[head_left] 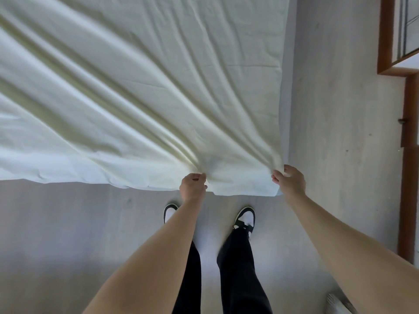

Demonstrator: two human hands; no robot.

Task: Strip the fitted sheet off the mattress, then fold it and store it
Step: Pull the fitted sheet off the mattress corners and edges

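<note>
A pale cream fitted sheet (127,91) spreads over the upper two thirds of the view, and long folds run diagonally from the upper left down toward my hands. My left hand (193,186) pinches a bunch of the cloth at the sheet's near edge. My right hand (289,181) grips the sheet's near right corner, fingers curled round the fabric. The two hands are about a shoulder's width apart. The mattress beneath is hidden by the sheet.
A grey floor (68,234) lies below the sheet's edge and along its right side. My two feet in black and white shoes (246,218) stand close to the edge. A brown wooden frame (408,155) runs down the far right.
</note>
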